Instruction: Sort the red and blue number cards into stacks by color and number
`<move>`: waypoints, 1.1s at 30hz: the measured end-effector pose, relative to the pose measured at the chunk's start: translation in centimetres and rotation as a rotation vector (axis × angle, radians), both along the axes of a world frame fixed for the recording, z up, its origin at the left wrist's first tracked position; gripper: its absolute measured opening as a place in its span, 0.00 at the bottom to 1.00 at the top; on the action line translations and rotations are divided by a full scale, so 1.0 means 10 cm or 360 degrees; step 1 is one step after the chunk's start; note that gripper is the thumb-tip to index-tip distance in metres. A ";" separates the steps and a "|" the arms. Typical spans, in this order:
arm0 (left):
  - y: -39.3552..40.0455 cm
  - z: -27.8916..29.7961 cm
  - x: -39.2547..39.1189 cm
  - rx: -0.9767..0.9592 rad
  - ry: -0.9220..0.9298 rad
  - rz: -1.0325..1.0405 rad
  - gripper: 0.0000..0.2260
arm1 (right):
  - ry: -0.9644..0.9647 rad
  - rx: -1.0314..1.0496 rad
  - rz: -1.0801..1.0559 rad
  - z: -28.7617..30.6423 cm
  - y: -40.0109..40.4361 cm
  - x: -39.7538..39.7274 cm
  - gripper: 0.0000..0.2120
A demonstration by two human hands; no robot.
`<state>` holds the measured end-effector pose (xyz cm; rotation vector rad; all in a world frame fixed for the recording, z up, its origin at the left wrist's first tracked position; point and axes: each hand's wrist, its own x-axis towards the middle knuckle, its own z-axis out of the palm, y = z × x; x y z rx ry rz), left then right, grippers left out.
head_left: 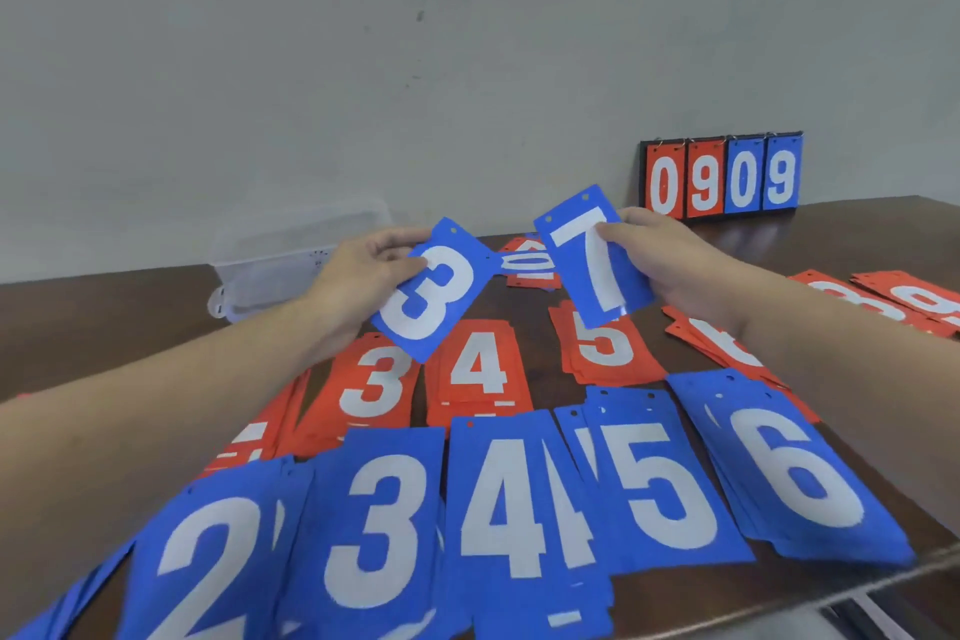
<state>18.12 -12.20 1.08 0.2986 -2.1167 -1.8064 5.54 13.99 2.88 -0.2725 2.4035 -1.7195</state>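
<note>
Two hands, left [358, 276] and right [660, 260], each pinch one blue card.

Left hand [363, 276] pinched a blue 3 card [434, 294] mid-frame, right hand [660, 260] gripped a blue 7 card [592, 255], sorted stacks [519, 483] lay below

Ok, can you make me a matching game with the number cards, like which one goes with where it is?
Things:
1. blue 3 card
2. blue 7 card
3. blue 6 stack
4. scoreboard

Places:
A. standing at the wall, showing 0909
B. held in the left hand
C. lying at the near right of the table
D. held in the right hand

Pairs: 1-B, 2-D, 3-C, 4-A
</note>
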 end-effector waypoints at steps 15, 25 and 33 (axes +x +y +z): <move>-0.17 -0.24 1.39 0.0076 -0.0339 -0.0035 0.12 | -0.0167 0.0019 0.0341 -0.18 0.06 0.94 0.22; 0.02 -0.22 1.63 0.0040 -0.0384 0.0030 0.07 | -0.0163 0.0136 0.0361 -0.13 0.33 1.17 0.16; 0.06 -0.39 1.63 -0.1189 -0.0703 0.0187 0.10 | -0.0173 0.0143 0.0351 -0.15 0.42 1.22 0.14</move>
